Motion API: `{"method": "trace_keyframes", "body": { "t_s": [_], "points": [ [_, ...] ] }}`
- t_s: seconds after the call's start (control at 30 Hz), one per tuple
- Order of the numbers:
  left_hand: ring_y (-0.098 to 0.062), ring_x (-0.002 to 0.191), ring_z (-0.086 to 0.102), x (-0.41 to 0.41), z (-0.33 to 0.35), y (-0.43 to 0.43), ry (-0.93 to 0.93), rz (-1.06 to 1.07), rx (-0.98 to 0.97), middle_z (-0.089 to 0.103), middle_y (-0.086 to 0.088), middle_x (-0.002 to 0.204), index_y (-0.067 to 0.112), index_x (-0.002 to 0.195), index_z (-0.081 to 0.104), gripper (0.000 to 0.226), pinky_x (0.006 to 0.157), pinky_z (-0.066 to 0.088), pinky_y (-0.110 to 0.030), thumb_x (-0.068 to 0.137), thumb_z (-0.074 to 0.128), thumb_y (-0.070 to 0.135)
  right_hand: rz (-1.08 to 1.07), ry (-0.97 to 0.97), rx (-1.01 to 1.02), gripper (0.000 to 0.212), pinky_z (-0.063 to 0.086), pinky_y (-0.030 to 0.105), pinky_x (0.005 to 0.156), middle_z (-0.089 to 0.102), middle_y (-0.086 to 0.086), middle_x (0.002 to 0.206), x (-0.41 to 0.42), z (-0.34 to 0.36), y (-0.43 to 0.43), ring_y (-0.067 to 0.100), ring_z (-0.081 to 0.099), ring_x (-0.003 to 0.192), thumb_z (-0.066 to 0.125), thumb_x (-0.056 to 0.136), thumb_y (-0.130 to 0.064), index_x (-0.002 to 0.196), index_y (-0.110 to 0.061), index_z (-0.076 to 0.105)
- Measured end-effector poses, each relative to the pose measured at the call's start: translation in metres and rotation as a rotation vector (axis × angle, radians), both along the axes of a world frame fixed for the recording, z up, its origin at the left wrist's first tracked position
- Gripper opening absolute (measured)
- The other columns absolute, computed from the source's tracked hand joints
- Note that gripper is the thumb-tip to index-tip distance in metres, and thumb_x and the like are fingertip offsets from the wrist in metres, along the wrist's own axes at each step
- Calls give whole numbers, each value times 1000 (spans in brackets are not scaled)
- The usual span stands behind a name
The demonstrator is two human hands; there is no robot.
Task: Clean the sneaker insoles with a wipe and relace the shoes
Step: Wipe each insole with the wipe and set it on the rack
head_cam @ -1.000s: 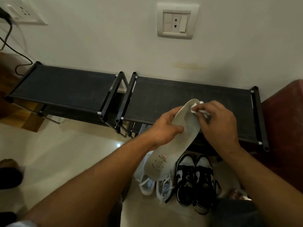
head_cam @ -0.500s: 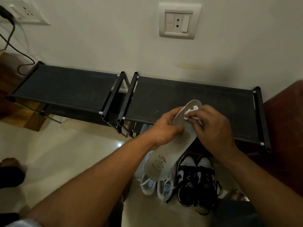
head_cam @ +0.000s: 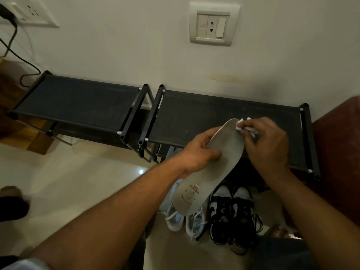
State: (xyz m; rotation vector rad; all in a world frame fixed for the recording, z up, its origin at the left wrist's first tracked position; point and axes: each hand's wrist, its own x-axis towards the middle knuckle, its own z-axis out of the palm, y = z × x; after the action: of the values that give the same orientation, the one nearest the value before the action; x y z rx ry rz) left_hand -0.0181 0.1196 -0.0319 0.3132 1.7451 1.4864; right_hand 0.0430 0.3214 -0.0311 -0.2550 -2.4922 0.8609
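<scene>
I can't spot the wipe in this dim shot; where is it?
In the head view, right of centre: the wipe is pinched in the right hand at the toe end of the insole, which the left hand holds.

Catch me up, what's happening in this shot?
A person is cleaning a shoe insole. The left hand holds the insole by its middle, above the floor, while the right hand presses a white wipe against its toe end. Two pairs of sneakers sit on the floor below: a light pair and a black-and-white pair, in front of a black shoe rack.
</scene>
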Motion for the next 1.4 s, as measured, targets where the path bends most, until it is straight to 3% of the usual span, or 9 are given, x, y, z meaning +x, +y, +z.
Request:
{"method": "trace_keyframes", "body": {
  "t_s": [0.13,0.3,0.43,0.6,0.77,0.9,1.03,1.3,1.4],
  "points": [
    [-22,109,72,1,-1,-2,18,6,-19,72,-9,123,36,152,53,71,92,61,-42,96,57,-8,218,-42,72,15,55,30,79,68,-2,104,7,-8,-20,15,65,94,75,93,-11,105,-18,77],
    [-26,114,73,0,-1,0,-15,-29,-7,72,-9,129,36,155,49,74,94,61,-44,96,57,-7,6,-7,15,15,56,35,81,69,-3,105,-2,-1,-2,15,67,96,74,93,-12,104,-22,74],
    [-21,108,72,0,-2,-1,-3,13,-11,73,-9,123,35,152,53,72,90,59,-39,96,57,-8,245,-34,82,15,55,32,80,70,-1,105,7,-8,-20,15,66,94,74,93,-11,106,-18,77],
    [-27,113,73,2,-1,1,-35,-30,13,73,-12,127,36,154,51,74,90,61,-43,95,57,-8,-11,-7,10,14,50,26,79,69,-3,102,-2,-1,-4,16,66,94,74,93,-13,102,-24,75],
    [-33,115,71,0,-2,-2,-15,-10,7,72,-15,125,33,150,55,69,100,59,-52,94,58,-8,324,-20,115,18,52,26,79,68,-4,105,10,-4,-32,12,64,92,75,91,-7,105,-19,77],
    [-22,105,74,0,1,0,-26,-58,9,74,-11,123,33,155,51,72,88,62,-39,98,55,-11,14,4,23,17,51,27,78,68,-5,101,-3,1,-6,13,65,93,74,91,-9,100,-23,75],
    [-21,101,72,0,2,-1,-14,-9,-4,74,-9,115,33,151,55,69,86,60,-38,97,56,-9,222,-19,118,14,52,28,74,67,-2,101,7,-5,-22,13,64,89,74,93,-11,104,-19,77],
    [-22,105,72,-6,1,-3,-6,108,-4,75,-9,119,31,149,58,71,88,59,-38,92,58,-13,265,-47,129,14,54,31,76,68,-4,101,12,-7,-23,13,64,89,75,92,-11,104,-18,78],
    [-25,110,72,-5,0,0,-5,95,-17,75,-8,122,36,148,58,72,90,61,-41,92,58,-10,113,-62,20,14,57,36,76,68,-5,100,7,-3,-7,11,65,89,75,92,-12,102,-22,77]
  ]
}}
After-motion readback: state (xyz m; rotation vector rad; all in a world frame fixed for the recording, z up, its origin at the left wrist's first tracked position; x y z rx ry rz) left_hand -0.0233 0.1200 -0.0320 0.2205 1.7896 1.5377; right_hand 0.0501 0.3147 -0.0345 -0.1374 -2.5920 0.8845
